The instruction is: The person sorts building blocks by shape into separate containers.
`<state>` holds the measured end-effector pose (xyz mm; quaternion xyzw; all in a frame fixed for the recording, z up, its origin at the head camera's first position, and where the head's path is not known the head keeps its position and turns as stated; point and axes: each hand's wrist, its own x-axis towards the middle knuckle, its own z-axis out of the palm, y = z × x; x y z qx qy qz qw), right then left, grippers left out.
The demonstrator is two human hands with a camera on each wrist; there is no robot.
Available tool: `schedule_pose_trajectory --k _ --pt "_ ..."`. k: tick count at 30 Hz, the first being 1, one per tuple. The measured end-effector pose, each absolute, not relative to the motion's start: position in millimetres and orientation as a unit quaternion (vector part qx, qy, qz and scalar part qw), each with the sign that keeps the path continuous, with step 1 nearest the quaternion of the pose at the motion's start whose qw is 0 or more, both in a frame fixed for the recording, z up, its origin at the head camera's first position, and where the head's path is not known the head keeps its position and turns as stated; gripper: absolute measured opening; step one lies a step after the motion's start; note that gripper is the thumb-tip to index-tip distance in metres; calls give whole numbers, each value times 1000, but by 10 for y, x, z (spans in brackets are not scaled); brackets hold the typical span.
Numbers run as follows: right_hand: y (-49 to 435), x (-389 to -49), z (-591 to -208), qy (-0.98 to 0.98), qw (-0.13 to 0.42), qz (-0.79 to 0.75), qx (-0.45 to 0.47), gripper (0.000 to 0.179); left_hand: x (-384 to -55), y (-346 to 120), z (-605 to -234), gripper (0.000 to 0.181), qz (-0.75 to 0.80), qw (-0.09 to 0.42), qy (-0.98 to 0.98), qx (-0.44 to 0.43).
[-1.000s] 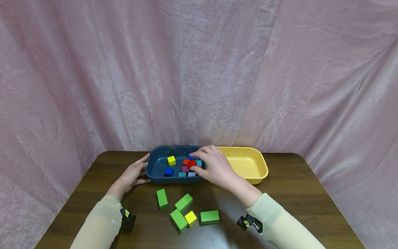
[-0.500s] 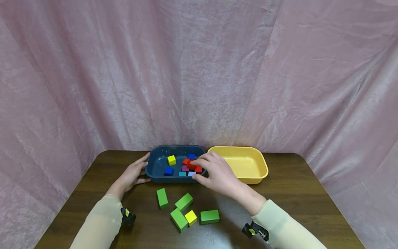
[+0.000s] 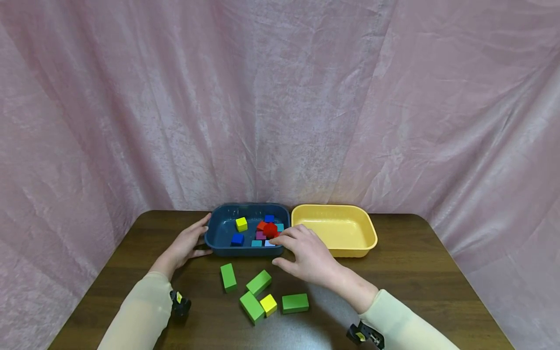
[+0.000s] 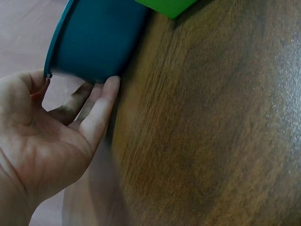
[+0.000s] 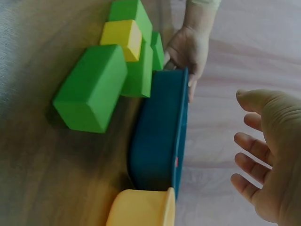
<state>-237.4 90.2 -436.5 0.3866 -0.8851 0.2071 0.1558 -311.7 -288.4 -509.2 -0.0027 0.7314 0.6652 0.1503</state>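
Note:
In the head view my left hand rests its fingertips against the left end of a dark blue plastic bin, its fingers fairly straight. The left wrist view shows those fingertips on the bin's end wall. My right hand hovers over the bin's front right corner, fingers spread and nothing between them. Inside the bin lie a yellow cube, a blue block, a red many-sided block and several other small coloured blocks. The right hand partly covers the blocks at that corner.
A yellow plastic bin stands to the right of the blue one. In front lie several green blocks and a yellow cube on the brown wooden table. A pink curtain hangs behind the table.
My right hand has drawn back from among the blocks, toward the front right, uncovering the red many-sided block and more of the yellow bin. The left hand has stayed at the bin's end.

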Motion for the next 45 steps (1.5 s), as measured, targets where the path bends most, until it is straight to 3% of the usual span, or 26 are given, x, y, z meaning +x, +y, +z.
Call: schedule_pose_trajectory --k 25,45 --pt "833 -2104 -4854 -873 36 143 465 38 -3129 -2883 -5114 56 664 149 733 -3" --pt "776 -2063 -5010 -875 52 109 469 35 -3110 -2871 -5100 56 663 148 734 -5"
